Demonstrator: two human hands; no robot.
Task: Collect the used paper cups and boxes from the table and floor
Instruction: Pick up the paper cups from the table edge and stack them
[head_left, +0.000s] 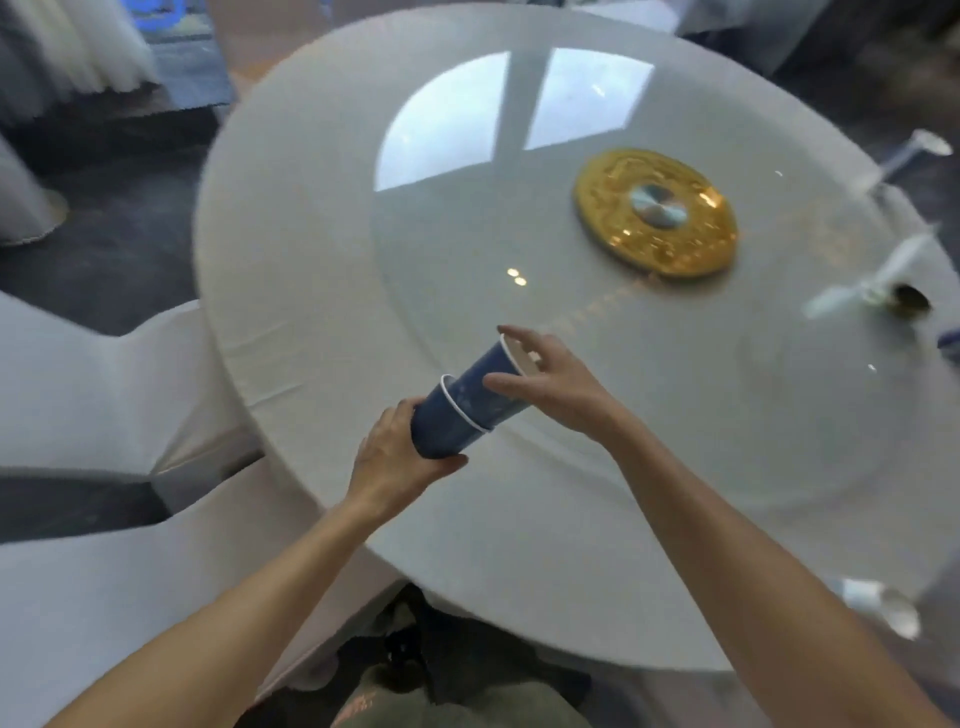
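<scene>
Two blue paper cups with white rims are nested one in the other above the round white table (322, 291). My left hand (395, 457) grips the outer cup (441, 431) around its base. The inner cup (488, 379) sticks out of it, tilted up and to the right. My right hand (550, 384) rests on the inner cup, thumb on its side and fingers spread over its open mouth. At the table's right edge another cup (906, 300) lies on its side, blurred, next to white objects.
A gold disc (657, 213) sits at the centre of the glass turntable (571, 415). A blurred white item (883, 608) lies at the near right edge. White-covered chairs (93, 395) stand close on the left. Dark carpet surrounds the table.
</scene>
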